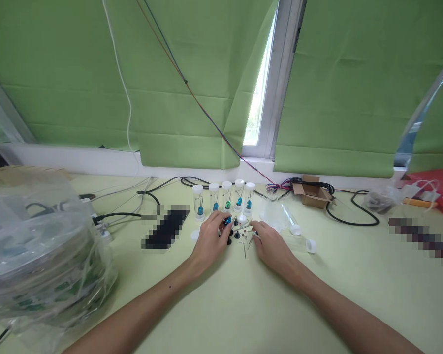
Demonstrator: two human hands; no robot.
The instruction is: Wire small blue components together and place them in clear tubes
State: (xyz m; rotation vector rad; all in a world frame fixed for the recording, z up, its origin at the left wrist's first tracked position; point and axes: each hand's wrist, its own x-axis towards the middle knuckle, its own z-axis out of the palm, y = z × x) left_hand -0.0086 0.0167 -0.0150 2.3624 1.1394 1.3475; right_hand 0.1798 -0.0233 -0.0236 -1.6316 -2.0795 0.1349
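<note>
My left hand [211,237] holds a small shiny blue metal part [227,221] between thumb and fingertips, just above the table. To its right, my right hand [272,244] has its fingers curled down at the loose pieces; what they pinch, if anything, is too small to make out. Between the hands lie several small black round parts [237,235], thin L-shaped metal rods [244,250] and a white cap [242,220]. Behind them stands a row of clear tubes [199,202] with white caps, each with a blue or green part and a thin rod inside.
On the right, an empty clear tube [288,216] and a loose white cap [310,246] lie near my right hand. An open cardboard box [312,194] and black cables [354,222] are at the back. A big plastic-wrapped bundle [47,265] fills the left side.
</note>
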